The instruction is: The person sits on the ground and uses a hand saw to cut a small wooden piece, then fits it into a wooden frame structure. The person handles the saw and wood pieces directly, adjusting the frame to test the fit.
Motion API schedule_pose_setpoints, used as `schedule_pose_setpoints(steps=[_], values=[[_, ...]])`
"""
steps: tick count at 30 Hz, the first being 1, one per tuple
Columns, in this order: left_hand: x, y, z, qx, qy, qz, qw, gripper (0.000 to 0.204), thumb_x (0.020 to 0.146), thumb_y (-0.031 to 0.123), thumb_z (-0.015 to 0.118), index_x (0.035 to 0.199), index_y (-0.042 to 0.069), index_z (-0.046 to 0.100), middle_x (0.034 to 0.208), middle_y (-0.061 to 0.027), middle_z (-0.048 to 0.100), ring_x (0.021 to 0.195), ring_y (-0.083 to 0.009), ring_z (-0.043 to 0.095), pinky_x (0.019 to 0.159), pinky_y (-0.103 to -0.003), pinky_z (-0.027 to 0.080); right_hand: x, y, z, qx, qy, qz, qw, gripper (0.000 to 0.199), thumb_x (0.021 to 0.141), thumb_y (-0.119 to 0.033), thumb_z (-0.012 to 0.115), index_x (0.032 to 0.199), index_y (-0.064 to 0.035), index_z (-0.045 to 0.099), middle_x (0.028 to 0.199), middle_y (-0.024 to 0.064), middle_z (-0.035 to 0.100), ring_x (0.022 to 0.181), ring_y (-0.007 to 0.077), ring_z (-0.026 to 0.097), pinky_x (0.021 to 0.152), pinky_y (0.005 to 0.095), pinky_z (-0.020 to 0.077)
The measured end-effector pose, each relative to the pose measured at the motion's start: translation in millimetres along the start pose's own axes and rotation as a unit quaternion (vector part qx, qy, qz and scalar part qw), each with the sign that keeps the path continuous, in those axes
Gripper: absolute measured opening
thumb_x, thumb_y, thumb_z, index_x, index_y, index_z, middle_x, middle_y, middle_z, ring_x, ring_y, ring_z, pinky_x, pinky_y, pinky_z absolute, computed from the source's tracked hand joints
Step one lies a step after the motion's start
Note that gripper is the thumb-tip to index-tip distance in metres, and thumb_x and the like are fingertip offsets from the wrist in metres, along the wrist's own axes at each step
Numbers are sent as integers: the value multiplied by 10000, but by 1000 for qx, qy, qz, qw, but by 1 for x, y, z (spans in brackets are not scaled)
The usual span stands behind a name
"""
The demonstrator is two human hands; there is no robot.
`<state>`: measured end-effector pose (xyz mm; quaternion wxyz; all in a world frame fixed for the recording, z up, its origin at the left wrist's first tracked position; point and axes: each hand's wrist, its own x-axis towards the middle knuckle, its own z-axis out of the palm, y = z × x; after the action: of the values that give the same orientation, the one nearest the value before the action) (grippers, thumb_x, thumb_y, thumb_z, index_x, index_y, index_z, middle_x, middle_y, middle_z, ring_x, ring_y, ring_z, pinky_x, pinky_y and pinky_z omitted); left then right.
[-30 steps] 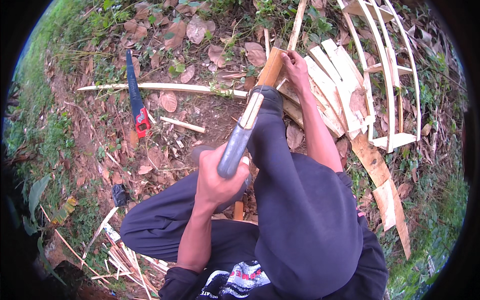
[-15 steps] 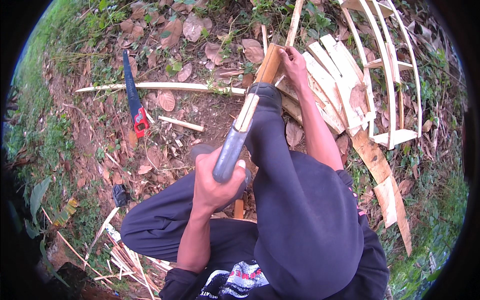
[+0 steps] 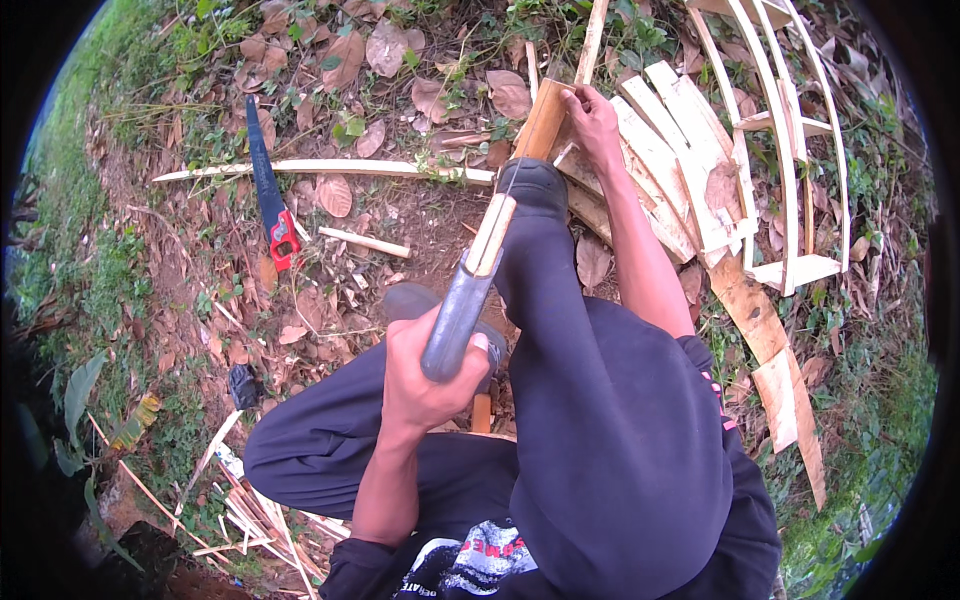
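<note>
My left hand (image 3: 425, 375) is closed around the dark grip of a thin-bladed tool (image 3: 456, 325). Pale wooden slabs sit on both sides of its blade above the grip, and the blade is seen edge-on, so its kind is unclear. It points away from me over my right shoe (image 3: 533, 190), toward an orange-brown wood block (image 3: 542, 122). That shoe presses against the block's near end. Fingers of my right hand (image 3: 594, 122) grip the far right edge of the block; the fingertips are partly hidden.
A red-handled handsaw (image 3: 268, 190) lies on leafy ground at left, beside a long pale strip (image 3: 330, 168). Pale boards (image 3: 672, 150) and a curved slatted wooden frame (image 3: 770, 130) are at right. Wood offcuts (image 3: 255, 525) pile up at lower left, near a black bundle (image 3: 242, 386).
The tool and my left hand have shifted slightly back toward me. My right hand remains at the block's far end, with little movement.
</note>
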<state>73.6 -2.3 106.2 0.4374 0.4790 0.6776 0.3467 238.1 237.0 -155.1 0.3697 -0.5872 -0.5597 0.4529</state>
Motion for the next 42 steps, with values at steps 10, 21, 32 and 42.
schedule_pose_setpoints(steps=[10,21,32,42], values=[[0,0,0,-6,2,-9,1000,169,772,93,638,700,-2,519,507,-23,439,425,-110,464,454,-288,374,-3,-4,-1,5,-4,-10,1000,313,911,-277,627,1041,5,668,844,118,692,749,176,631,709,315,498],[-1,1,-1,6,-3,19,1000,117,764,65,633,755,-25,557,525,-29,477,429,-115,496,461,-286,396,-1,-4,-2,14,-3,0,1000,316,898,-273,650,1021,18,669,782,108,688,696,159,624,665,305,496],[29,-2,28,-8,18,11,1000,139,767,68,650,715,-11,547,513,-31,505,446,-94,505,456,-291,398,3,5,-5,-36,2,-45,998,340,898,-287,648,1046,19,663,901,164,689,800,241,648,740,348,504],[80,-6,38,5,15,39,999,155,767,73,644,704,-6,527,481,-45,444,413,-117,464,440,-312,374,-2,-1,2,-19,-2,-6,1000,366,891,-300,645,1026,39,662,873,183,677,784,262,641,739,368,497]])
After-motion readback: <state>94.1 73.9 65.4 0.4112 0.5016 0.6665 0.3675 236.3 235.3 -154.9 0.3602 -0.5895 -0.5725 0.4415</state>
